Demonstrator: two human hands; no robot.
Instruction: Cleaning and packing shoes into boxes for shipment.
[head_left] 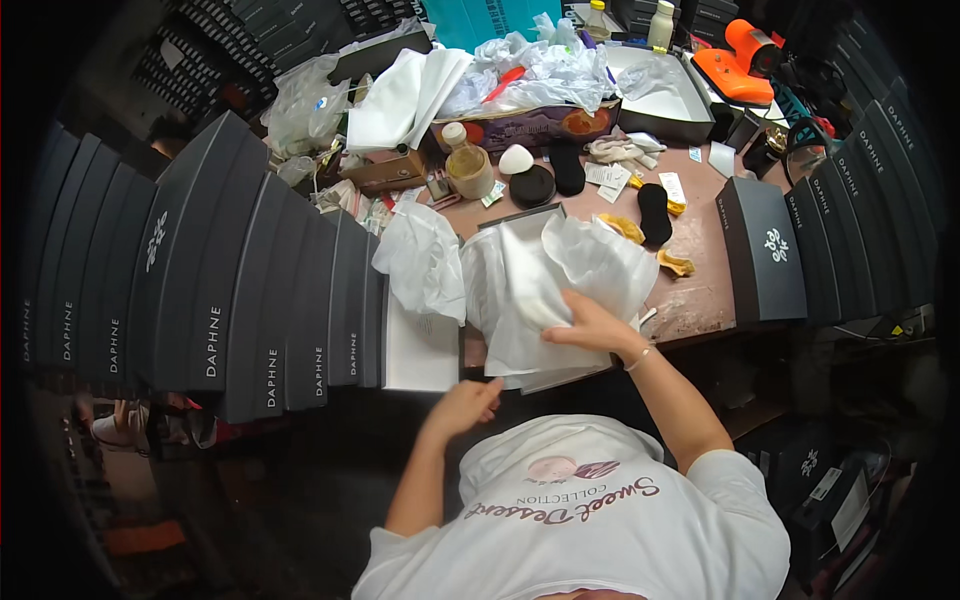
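Note:
White tissue paper [520, 290] lies crumpled in and over a shoebox [562, 208], covering most of it. A white bulge shows under its thin sheets; what is inside is hidden. My right hand [595, 325] rests on the paper with thumb and fingers apart. Close to the paper's near left corner, my left hand [466, 408] is closed with fingers curled; whether it pinches the paper's edge is hard to see. Just left stands a white-lined box part [422, 350], with another crumpled white sheet [422, 262] over its far end.
Rows of dark shoeboxes [250, 290] stand on the left, more [765, 250] on the right. Behind lie black insoles [655, 213], a round black tin [532, 187], a jar [468, 165], yellow scraps [676, 263], a carton of plastic wrap [530, 130] and an orange tape dispenser [735, 75].

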